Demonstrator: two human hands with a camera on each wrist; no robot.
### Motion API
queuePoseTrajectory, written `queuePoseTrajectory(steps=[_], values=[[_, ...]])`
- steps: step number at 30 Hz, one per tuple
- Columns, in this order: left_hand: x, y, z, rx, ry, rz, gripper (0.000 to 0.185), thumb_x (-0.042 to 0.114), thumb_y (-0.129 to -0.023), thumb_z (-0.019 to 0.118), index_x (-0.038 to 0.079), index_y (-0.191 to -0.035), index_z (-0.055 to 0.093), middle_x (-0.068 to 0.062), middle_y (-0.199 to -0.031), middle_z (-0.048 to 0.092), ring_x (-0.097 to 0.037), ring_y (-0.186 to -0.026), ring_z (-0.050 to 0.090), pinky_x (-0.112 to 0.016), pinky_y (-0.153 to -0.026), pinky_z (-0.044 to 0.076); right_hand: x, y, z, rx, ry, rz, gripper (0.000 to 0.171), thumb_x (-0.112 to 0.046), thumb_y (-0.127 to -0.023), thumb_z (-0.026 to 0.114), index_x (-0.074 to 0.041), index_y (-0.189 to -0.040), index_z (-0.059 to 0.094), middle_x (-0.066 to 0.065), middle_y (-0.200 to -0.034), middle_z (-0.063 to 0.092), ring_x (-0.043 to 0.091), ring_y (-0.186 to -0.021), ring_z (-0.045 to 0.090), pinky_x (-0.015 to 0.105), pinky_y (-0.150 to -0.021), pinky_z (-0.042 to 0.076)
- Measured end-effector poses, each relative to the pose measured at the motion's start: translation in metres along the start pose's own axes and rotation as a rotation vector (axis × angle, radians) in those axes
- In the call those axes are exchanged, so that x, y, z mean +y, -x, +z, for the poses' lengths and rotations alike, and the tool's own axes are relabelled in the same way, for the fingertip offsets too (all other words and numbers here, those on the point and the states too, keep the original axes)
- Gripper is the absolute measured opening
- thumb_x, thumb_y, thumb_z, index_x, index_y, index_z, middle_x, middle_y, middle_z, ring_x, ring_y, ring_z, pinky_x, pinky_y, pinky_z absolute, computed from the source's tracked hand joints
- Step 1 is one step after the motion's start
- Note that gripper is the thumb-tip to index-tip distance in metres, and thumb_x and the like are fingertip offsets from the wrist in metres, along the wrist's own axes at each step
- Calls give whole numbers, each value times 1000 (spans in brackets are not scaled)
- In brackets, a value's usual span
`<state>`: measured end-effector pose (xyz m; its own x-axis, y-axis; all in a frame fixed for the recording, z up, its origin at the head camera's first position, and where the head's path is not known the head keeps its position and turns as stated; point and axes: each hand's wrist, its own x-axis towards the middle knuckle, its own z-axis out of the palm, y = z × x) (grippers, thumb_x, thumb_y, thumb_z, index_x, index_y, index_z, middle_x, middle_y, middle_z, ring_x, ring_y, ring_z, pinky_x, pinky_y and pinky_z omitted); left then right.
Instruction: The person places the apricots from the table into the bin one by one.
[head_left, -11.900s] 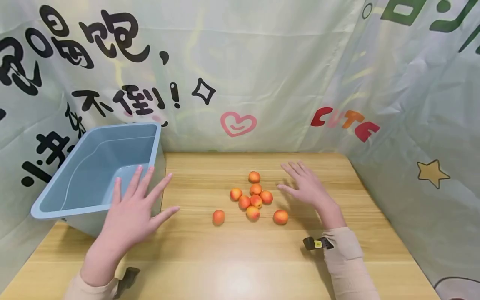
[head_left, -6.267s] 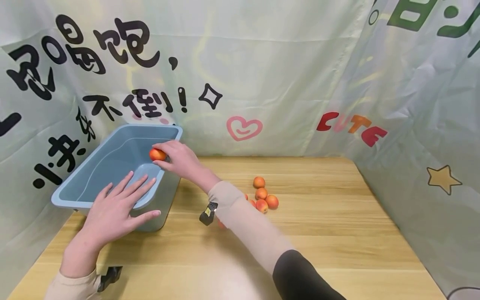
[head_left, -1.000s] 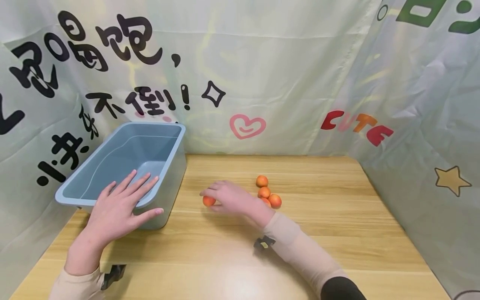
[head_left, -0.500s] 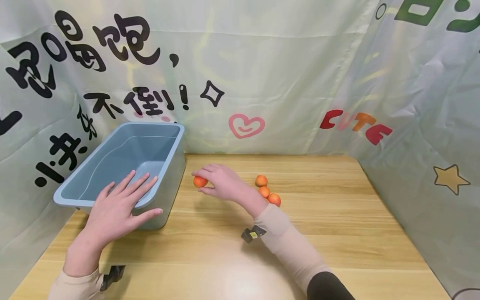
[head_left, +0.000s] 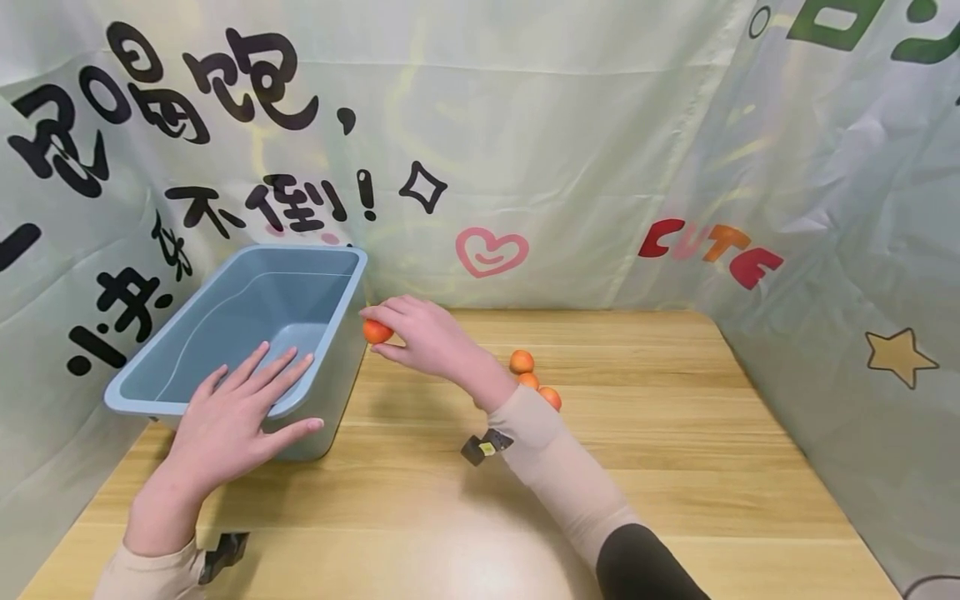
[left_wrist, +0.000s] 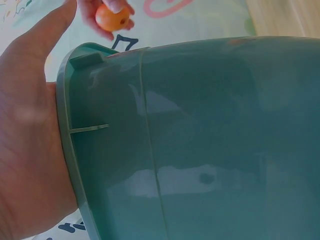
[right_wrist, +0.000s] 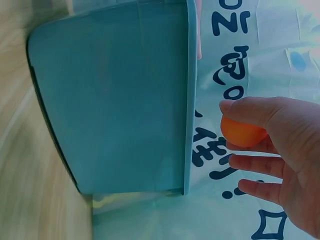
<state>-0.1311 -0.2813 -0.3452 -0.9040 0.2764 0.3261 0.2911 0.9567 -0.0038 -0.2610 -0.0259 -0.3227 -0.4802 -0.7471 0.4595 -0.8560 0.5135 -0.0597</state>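
Note:
My right hand (head_left: 427,337) pinches an orange apricot (head_left: 377,332) between thumb and fingers, in the air just right of the blue plastic bin (head_left: 348,304). The right wrist view shows the apricot (right_wrist: 243,132) under the thumb, apart from the bin's wall (right_wrist: 115,100). With fingers spread straight, my left hand (head_left: 228,425) rests over the bin's near rim, thumb outside. In the left wrist view that hand (left_wrist: 30,130) lies along the rim. Part of the bin's floor is hidden by the hand and near wall.
Several apricots, among them one farther back (head_left: 521,361) and one nearer (head_left: 550,398), lie on the wooden table (head_left: 675,467), some partly behind my right forearm. A printed cloth (head_left: 570,167) hangs around the table's back and sides.
My right hand has lifted the apricot off the table and carried it left and farther back, up to the bin's right side. The left hand stays on the rim.

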Motion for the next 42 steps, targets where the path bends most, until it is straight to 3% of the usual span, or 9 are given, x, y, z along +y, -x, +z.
queuePoseTrajectory(steps=[9, 18, 29, 42], values=[[-1, 1, 3, 20, 5, 1, 85, 69, -79, 63, 34, -151, 35, -4, -151, 47, -30, -147, 32, -64, -104, 29, -5, -22, -2, 28, 2, 13, 44, -33, -92, 67, -17, -132, 60, -1, -121, 67, 15, -112, 61, 26, -96, 50], [-3, 3, 3, 30, 3, 16, 86, 69, -80, 62, 33, -152, 33, -6, -150, 48, -30, -147, 31, -65, -102, 29, -9, -43, 10, 86, 3, 5, 43, -35, -92, 67, -18, -131, 60, -1, -122, 67, 14, -110, 62, 24, -95, 50], [-3, 3, 3, 25, -7, 17, 87, 70, -79, 62, 34, -153, 32, -6, -150, 48, -31, -147, 32, -66, -102, 30, -17, -70, 24, -50, 7, 50, 48, -40, -93, 64, -19, -135, 57, -3, -129, 63, 11, -117, 59, 22, -99, 47], [-2, 1, 3, 33, -9, 25, 87, 68, -79, 63, 33, -152, 33, -6, -149, 49, -31, -146, 33, -65, -102, 30, -16, -82, 40, -76, -2, 89, 48, -41, -93, 63, -21, -135, 56, -4, -123, 65, 10, -110, 60, 22, -93, 49]])
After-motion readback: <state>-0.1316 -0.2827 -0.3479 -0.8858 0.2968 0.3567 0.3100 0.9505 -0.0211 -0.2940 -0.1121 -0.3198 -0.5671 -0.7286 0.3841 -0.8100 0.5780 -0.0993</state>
